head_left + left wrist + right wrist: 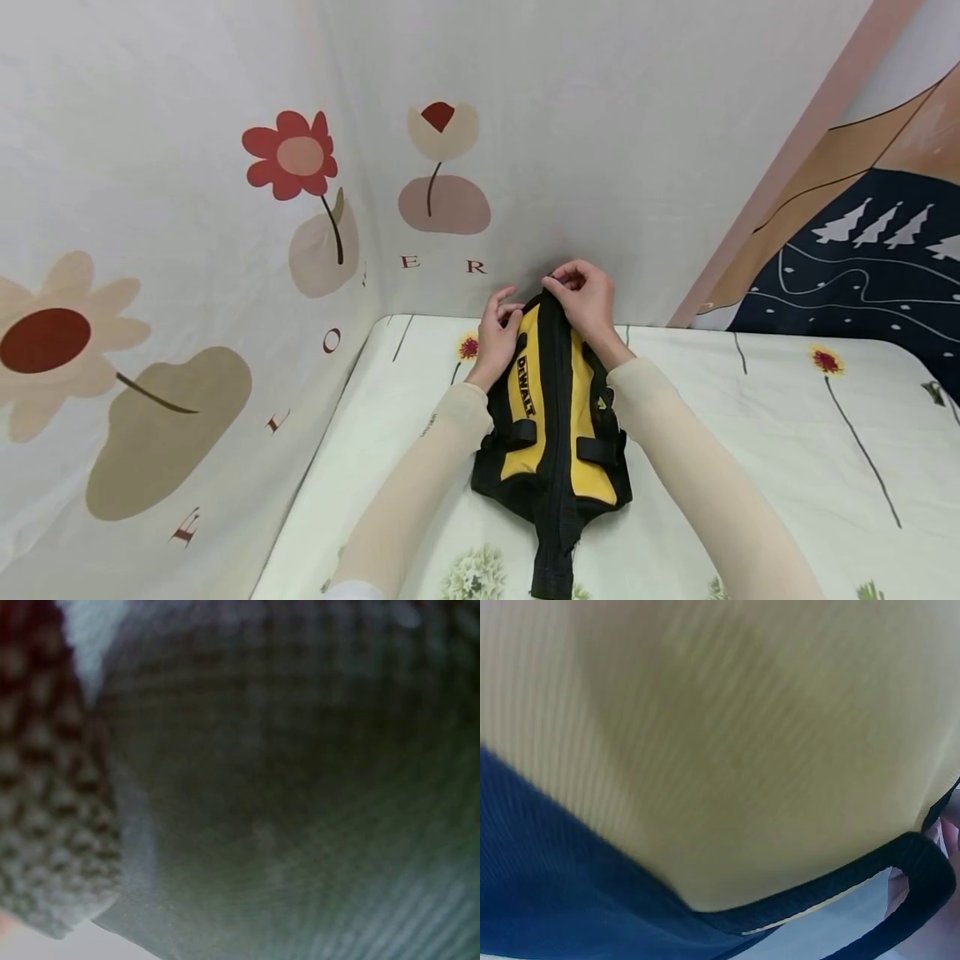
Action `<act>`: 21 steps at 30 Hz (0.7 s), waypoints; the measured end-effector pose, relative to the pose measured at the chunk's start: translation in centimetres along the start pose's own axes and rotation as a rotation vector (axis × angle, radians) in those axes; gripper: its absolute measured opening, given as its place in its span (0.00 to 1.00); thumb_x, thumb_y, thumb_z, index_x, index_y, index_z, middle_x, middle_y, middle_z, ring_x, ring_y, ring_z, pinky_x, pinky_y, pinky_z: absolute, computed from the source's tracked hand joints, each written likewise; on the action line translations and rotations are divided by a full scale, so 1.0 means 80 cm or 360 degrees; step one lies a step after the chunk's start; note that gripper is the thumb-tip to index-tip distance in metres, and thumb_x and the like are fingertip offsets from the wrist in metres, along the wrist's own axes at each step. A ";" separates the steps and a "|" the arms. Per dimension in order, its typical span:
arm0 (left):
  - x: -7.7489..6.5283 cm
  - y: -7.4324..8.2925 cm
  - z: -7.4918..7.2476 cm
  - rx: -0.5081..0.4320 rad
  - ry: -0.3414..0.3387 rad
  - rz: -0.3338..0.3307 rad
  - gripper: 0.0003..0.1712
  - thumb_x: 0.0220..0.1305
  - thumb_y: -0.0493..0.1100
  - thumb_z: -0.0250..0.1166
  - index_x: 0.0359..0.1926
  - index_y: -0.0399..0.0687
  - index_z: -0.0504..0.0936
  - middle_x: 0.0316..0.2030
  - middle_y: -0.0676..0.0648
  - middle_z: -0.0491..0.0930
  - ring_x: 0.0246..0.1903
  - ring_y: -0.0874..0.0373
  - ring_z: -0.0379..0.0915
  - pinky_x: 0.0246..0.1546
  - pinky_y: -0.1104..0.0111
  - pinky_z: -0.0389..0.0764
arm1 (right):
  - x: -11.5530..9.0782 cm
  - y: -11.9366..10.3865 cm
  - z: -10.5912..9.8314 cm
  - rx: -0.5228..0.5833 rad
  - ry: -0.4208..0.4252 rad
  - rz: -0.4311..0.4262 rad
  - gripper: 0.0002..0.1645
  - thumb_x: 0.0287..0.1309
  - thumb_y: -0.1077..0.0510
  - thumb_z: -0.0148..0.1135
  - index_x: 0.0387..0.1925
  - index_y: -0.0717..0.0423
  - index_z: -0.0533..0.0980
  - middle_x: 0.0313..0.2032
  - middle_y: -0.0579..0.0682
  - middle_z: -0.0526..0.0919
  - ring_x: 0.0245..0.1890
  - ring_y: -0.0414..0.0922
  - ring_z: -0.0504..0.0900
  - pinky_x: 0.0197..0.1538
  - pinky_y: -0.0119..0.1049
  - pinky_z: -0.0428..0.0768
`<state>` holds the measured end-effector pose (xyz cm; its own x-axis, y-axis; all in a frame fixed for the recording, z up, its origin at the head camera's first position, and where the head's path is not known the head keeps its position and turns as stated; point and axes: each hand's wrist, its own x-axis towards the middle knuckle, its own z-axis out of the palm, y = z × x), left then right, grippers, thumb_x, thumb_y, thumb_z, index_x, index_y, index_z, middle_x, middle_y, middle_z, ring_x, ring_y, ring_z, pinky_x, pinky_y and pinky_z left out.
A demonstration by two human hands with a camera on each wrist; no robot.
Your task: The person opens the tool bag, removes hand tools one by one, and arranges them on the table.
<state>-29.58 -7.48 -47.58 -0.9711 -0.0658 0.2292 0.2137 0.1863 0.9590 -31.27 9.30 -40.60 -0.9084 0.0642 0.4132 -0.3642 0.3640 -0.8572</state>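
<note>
A yellow-and-black DEWALT tool bag [527,383] lies lengthwise with its black zipper strip [556,392] running along the top. My right hand [588,302] pinches the far end of that strip between thumb and fingers. At the bag's far left edge, my left hand [497,337] holds the side with thumb and bent fingers, one finger raised. Dark fabric [285,787] fills the left wrist view, blurred and very close. In the right wrist view, the bag's yellow panel [765,750] fills most of the frame, with fingers [949,840] partly showing at the right edge.
The bag rests on a white flower-print cloth [750,433]. Behind it hangs a pale printed curtain [600,167], close to my fingertips, and another printed curtain panel [187,250] stands along the left. A tapered black tab [553,567] extends from the bag's near end.
</note>
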 end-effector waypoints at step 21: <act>0.010 0.003 0.001 0.0104 0.0128 0.0010 0.25 0.81 0.33 0.65 0.74 0.44 0.79 0.52 0.38 0.92 0.57 0.42 0.85 0.58 0.53 0.83 | -0.011 -0.005 -0.017 0.0364 -0.0084 0.0175 0.11 0.72 0.59 0.77 0.46 0.65 0.88 0.34 0.43 0.87 0.32 0.38 0.82 0.36 0.28 0.80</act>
<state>-30.28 -7.43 -47.19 -0.9575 -0.1426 0.2505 0.2099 0.2505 0.9451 -30.06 10.34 -40.22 -0.9523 0.0407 0.3023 -0.2944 0.1375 -0.9458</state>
